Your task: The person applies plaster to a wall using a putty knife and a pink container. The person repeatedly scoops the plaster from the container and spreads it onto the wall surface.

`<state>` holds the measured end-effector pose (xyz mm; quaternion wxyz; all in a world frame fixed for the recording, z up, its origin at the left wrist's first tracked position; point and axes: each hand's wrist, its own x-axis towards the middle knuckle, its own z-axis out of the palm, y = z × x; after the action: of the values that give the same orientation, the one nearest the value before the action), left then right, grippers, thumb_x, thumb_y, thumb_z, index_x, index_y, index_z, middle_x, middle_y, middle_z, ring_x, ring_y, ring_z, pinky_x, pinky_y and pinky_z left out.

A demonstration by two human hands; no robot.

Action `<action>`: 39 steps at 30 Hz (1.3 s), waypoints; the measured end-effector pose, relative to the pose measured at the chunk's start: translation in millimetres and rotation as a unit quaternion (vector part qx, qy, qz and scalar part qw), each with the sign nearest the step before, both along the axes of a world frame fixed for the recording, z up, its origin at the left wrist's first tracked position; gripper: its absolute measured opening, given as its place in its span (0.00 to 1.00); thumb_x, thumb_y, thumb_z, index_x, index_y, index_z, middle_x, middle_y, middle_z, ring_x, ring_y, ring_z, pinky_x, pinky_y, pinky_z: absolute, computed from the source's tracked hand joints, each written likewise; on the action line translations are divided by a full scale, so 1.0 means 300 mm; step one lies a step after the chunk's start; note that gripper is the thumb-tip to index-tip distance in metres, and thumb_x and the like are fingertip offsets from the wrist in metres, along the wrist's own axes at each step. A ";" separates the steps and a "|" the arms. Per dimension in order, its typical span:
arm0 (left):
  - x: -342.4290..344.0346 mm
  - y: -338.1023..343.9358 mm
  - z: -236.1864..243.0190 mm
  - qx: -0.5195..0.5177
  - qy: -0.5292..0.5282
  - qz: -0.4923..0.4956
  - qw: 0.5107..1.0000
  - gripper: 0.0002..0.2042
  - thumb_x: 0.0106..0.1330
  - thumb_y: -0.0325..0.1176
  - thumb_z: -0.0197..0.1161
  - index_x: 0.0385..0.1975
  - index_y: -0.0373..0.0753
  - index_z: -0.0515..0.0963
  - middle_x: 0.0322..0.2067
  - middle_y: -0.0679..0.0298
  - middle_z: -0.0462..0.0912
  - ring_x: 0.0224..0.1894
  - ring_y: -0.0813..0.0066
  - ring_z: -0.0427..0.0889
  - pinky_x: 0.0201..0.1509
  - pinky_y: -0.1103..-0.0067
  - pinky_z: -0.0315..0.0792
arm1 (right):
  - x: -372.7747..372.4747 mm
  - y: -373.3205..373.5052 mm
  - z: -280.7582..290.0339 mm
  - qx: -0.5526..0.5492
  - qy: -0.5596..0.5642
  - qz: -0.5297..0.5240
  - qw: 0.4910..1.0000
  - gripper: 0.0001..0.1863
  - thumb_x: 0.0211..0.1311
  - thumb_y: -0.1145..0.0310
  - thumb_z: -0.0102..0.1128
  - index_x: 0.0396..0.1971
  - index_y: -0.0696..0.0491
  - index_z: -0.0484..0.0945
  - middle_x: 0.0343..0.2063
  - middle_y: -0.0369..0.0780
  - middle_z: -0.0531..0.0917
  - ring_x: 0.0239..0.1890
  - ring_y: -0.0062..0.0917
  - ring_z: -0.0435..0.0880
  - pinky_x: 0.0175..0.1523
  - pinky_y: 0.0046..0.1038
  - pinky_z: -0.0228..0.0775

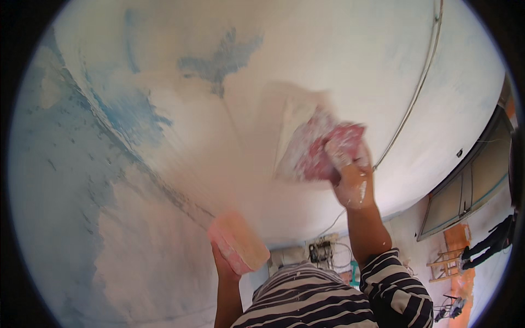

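Running from 10 o'clock toward center, a rough seam (128, 145) splits grey-blue wall (60, 180) from pale surface (186, 158). Bare blue patch (128, 112) at 10, just right of seam. Left hand (223, 265) at 7: fingers wrapped round a pink block (240, 245), sponge or loaded board, can't tell; whether it touches the surface, also unclear. Best kept close under the strokes, level, clear of the tool's path. Second blue patch (221, 60) at 11, worth covering evenly, thin at the margins. Right hand (353, 175) at 3, near center: grasping a red-and-white smeared tool (303, 147), blurred, up against or just off the pale surface. Paste on fingers and wrist; wiping would probably help grip. Keep edge low-angled, pressure even, strokes overlapping; ease off near the thin line (413, 106) at 2 so it doesn't snag. Framed panel (470, 177) at 3, bystander's legs (486, 246) at 4, stool (445, 265) beside.
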<state>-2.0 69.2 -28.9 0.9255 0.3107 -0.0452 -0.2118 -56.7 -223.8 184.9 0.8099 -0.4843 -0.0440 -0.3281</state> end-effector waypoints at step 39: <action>0.000 0.103 -0.063 -0.102 0.042 -0.132 0.985 0.34 0.72 0.65 0.42 0.68 0.46 0.62 0.62 0.63 0.73 0.62 0.63 0.75 0.63 0.62 0.72 | 0.320 0.202 0.271 -0.591 -0.151 -0.578 0.542 0.28 0.41 0.85 0.60 0.50 0.58 0.82 0.52 0.47 0.80 0.56 0.44 0.78 0.59 0.43 0.71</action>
<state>-1.9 100.0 -47.9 0.9175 0.1964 -0.0678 -0.3391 39.5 -163.0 266.1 -0.0434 -0.7169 -0.0594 -0.6933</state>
